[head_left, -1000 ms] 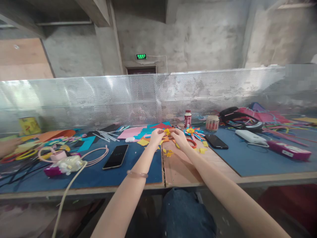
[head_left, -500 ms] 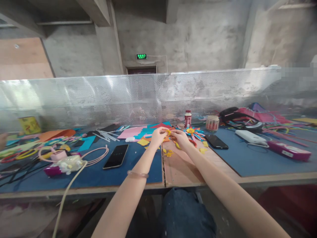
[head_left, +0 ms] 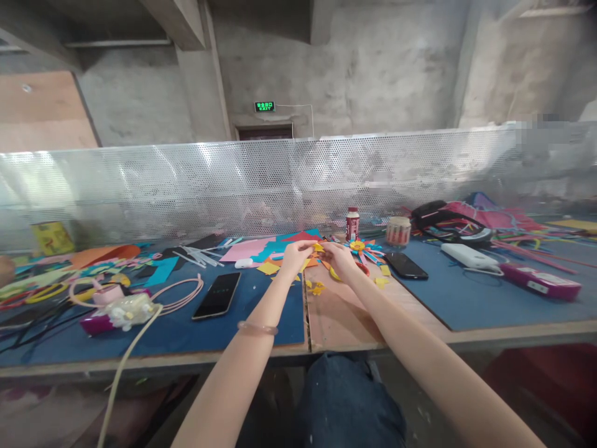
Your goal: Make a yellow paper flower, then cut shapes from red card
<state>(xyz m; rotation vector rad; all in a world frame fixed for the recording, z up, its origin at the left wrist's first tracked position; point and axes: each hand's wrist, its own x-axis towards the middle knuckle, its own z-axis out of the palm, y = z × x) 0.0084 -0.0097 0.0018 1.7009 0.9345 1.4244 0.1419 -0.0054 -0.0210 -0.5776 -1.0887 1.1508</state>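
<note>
left hand (head_left: 296,256): arm stretched forward, fingertips pinching yellow piece (head_left: 318,247)
right hand (head_left: 341,257): arm reaching in diagonally, fingers pinching same piece
yellow piece: between both hands' fingertips, over tabletop (head_left: 338,323)

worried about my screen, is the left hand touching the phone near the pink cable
Apart: the head view shows blue mat between the left hand and the phone.

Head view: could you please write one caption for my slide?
Left hand and right hand hold a small yellow piece above a cluttered worktable.
</note>
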